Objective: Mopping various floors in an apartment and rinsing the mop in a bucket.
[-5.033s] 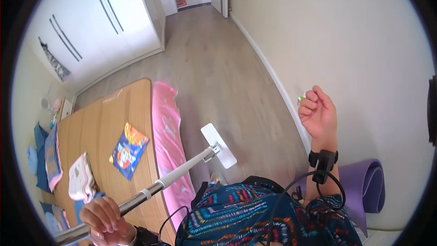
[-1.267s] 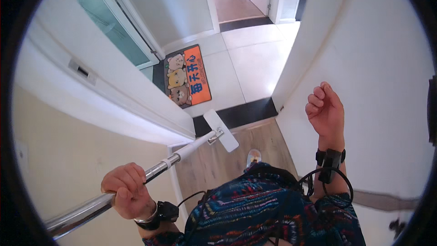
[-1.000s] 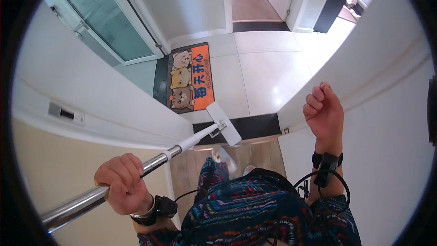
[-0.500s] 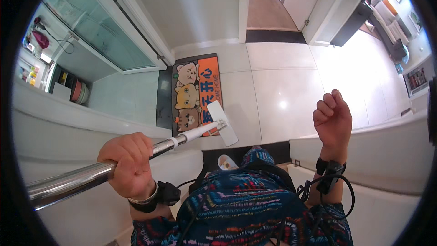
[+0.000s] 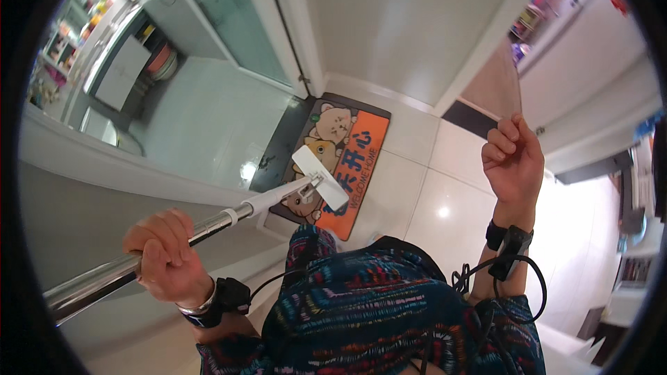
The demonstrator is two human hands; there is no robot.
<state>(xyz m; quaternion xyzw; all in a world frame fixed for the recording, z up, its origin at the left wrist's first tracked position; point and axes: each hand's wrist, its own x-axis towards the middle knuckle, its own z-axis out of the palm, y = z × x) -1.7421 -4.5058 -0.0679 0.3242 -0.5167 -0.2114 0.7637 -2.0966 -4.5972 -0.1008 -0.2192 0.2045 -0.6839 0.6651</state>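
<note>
My left hand [image 5: 163, 253] is wrapped round the shiny metal pole of a flat mop [image 5: 212, 226], which slants away to the right. At its far end the white flat mop head [image 5: 320, 178] is over the dark and orange cat-pattern doormat [image 5: 375, 132]; I cannot tell whether it touches the mat. My right hand [image 5: 513, 167] is raised to the right with its fingers curled in, and nothing shows in them. Each wrist has a black strapped device with a cable.
To the left, beyond a dark threshold [image 5: 281, 142], lies a tiled bathroom floor [image 5: 201, 107] with a glass door [image 5: 233, 14] and a vanity cabinet [image 5: 121, 73]. A white wall [image 5: 410, 21] stands ahead. Pale floor tiles [image 5: 445, 198] stretch right, past another doorway.
My view has turned left, showing more of the bathroom. The mop head has shifted from the mat's near right edge to over the mat. Both hands keep their curled shape.
</note>
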